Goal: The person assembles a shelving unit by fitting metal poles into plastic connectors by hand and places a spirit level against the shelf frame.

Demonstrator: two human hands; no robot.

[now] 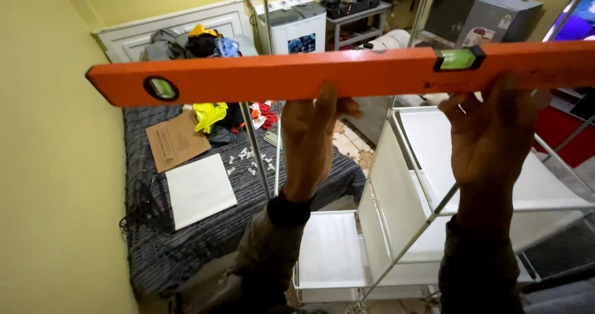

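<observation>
Left hand (308, 142) and right hand (486, 142): both grip orange level (297, 74), held across upper frame. White shelf frame (421, 215), lower right: partly assembled; small fittings (248, 159) lie loose on bed (186, 227).

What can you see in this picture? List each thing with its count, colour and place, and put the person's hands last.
spirit level: one, orange, held across the top
bed: one, dark grey cover, by the left wall
cardboard sheet: one, brown, on the bed
white panel: one, on the bed
small plastic pieces: several, white, on the bed
shelf frame: one, white with metal rods, lower right
washing machine: one, white, far wall
left hand: under the level's middle
right hand: under the level's right part
</observation>
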